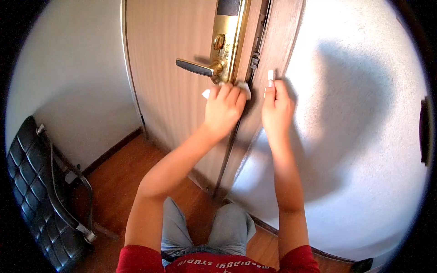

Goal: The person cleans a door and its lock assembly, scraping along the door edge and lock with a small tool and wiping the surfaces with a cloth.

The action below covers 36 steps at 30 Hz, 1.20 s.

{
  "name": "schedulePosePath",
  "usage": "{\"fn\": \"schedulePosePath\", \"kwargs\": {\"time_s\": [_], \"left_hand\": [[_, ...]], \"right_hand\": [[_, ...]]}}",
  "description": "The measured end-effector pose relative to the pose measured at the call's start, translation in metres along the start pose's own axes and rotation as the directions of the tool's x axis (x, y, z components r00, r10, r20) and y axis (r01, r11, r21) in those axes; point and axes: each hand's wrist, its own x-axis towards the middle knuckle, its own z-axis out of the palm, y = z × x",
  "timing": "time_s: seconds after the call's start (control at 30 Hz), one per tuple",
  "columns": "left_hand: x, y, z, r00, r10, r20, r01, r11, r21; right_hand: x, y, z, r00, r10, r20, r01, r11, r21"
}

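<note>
My left hand [223, 107] is closed around a crumpled white tissue or cloth [245, 89], just below the brass lock plate [230, 50] at the door's edge. Above that hand, a lever handle [195, 68] with a dark inlay points left. My right hand [277, 102] is raised in front of the door frame [278, 45], pinching a small white stick-like piece [271, 74] upright between thumb and fingers. Its exact kind does not show. Whether the cloth touches the plate's lower end is hidden by my left hand.
The wooden door [164, 41] stands slightly ajar, with a metal strike [255, 61] visible in the gap. A black quilted chair [34, 182] is at the left on the wooden floor [120, 175]. A white textured wall [359, 150] rises at the right.
</note>
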Motion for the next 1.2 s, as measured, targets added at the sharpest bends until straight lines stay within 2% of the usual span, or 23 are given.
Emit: {"fn": "schedulePosePath", "kwargs": {"time_s": [0.07,0.17,0.2,0.23,0.27,0.3,0.33,0.4,0.53,0.83,0.93,1.2], "left_hand": [[-0.017,0.003,-0.006,0.996,0.058,-0.073,-0.062,0.996,-0.057],[-0.017,-0.014,-0.027,0.995,-0.04,-0.095,0.039,0.999,-0.013],[-0.013,-0.02,-0.03,0.987,-0.102,-0.125,0.104,0.995,0.009],[-0.007,-0.026,-0.031,0.987,-0.104,-0.122,0.105,0.994,0.007],[0.001,-0.034,-0.029,0.978,-0.095,-0.184,0.102,0.995,0.025],[0.007,-0.04,-0.027,0.965,-0.084,-0.247,0.098,0.994,0.044],[0.008,-0.042,-0.024,0.965,-0.086,-0.247,0.1,0.994,0.045],[0.007,-0.044,-0.011,0.978,-0.115,-0.172,0.102,0.991,-0.086],[0.0,-0.049,0.013,0.961,-0.065,-0.27,0.069,0.998,0.004],[0.002,-0.048,0.018,0.95,-0.079,-0.303,0.102,0.993,0.061],[0.0,-0.048,0.015,0.966,-0.08,-0.246,0.095,0.994,0.049],[0.0,-0.047,0.015,0.967,-0.077,-0.243,0.094,0.994,0.059]], "right_hand": [[-0.003,-0.015,0.001,0.995,0.048,0.082,-0.043,0.997,-0.067],[-0.001,-0.016,0.008,0.981,-0.052,0.189,0.079,0.987,-0.142],[0.001,-0.015,0.01,0.981,-0.049,0.19,0.078,0.986,-0.144],[0.002,-0.015,0.013,0.981,-0.11,0.158,0.134,0.98,-0.147],[0.003,-0.015,0.015,0.977,-0.173,0.127,0.192,0.97,-0.15],[0.004,-0.016,0.016,0.981,-0.145,0.13,0.165,0.973,-0.161],[0.005,-0.017,0.018,0.981,-0.146,0.131,0.167,0.973,-0.161],[0.005,-0.017,0.024,0.985,-0.125,0.115,0.148,0.964,-0.221],[0.009,-0.017,0.028,0.989,-0.082,0.125,0.112,0.958,-0.265],[0.009,-0.025,0.029,0.99,-0.038,0.139,0.081,0.946,-0.313],[0.012,-0.03,0.03,0.99,-0.053,0.128,0.089,0.95,-0.298],[0.01,-0.034,0.029,0.994,-0.016,0.112,0.052,0.945,-0.322]]}}
